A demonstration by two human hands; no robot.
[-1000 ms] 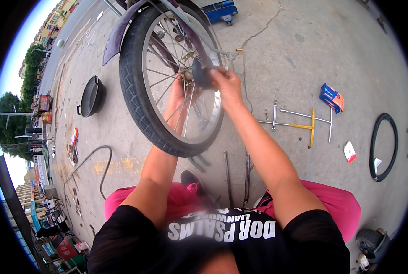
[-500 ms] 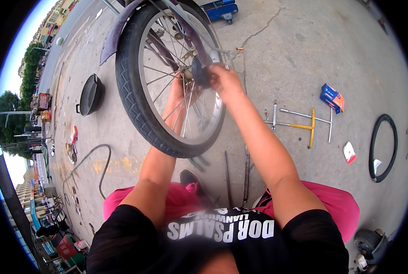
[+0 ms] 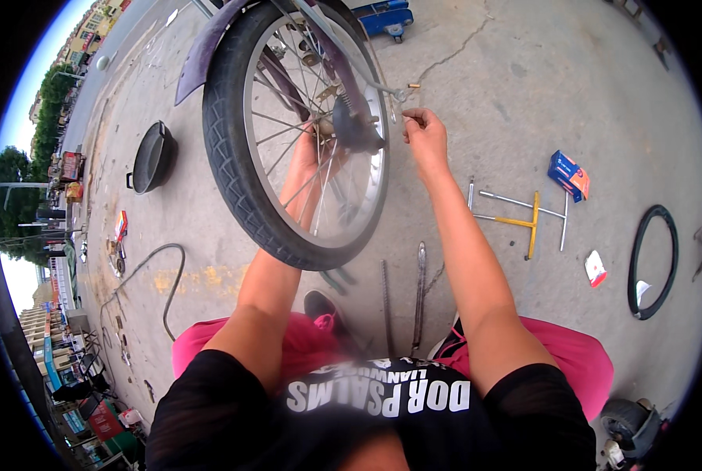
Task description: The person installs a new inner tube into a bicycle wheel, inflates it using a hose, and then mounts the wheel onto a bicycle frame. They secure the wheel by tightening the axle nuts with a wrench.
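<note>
A bicycle wheel (image 3: 237,192) with a black tyre and silver rim stands in front of me, in a purple fork (image 3: 327,39). Reaching in behind the spokes, my left hand (image 3: 305,153) is at the hub's left side, its fingers partly hidden by spokes and hub. A dark round hub cover (image 3: 355,125) sits on the hub's right side. Just right of the rim, my right hand (image 3: 427,141) is closed in a pinch, apart from the cover; what it holds, if anything, is too small to make out. A metal rod end (image 3: 400,95) sticks out close above its fingertips.
T-handle wrenches (image 3: 533,224), a blue-and-orange box (image 3: 568,174) and a black rubber ring (image 3: 632,267) lie at right. Two metal bars (image 3: 419,294) lie near my feet. A black basin (image 3: 155,159) and hose (image 3: 180,275) are at left. A blue jack (image 3: 384,17) stands at the top.
My right hand has left the hub cover and moved right, past the rim, with fingers pinched. My left hand stays at the hub.
</note>
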